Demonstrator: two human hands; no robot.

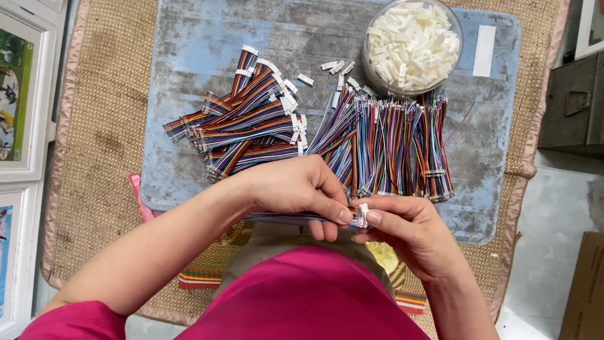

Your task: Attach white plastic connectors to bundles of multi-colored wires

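Pinching a flat multicoloured ribbon cable [296, 218] near its end, the left hand [296, 189] has its thumb and forefinger closed tight on the wires, the other fingers curled underneath; the cable runs leftward from that grip, low over the person's lap in front of the blue-grey work board [189, 44]. Meeting it from the other side, the right hand [409, 230] has its thumb and forefinger closed on a small white plastic connector [363, 215], which sits at the very tip of the cable, touching the wire ends, so both hands are shut around this one joint with fingertips nearly together. Behind the hands on the board lies a fanned heap of finished cables [245, 123] with white connectors already on their ends, towards the left. To the right of that heap is a row of bare-ended rainbow wire bundles [396, 145] laid side by side. At the far edge stands a round clear tub [412, 44] full of white connectors, with a few loose ones [336, 66] scattered just beside it. Under the board is a woven straw mat [100, 126]
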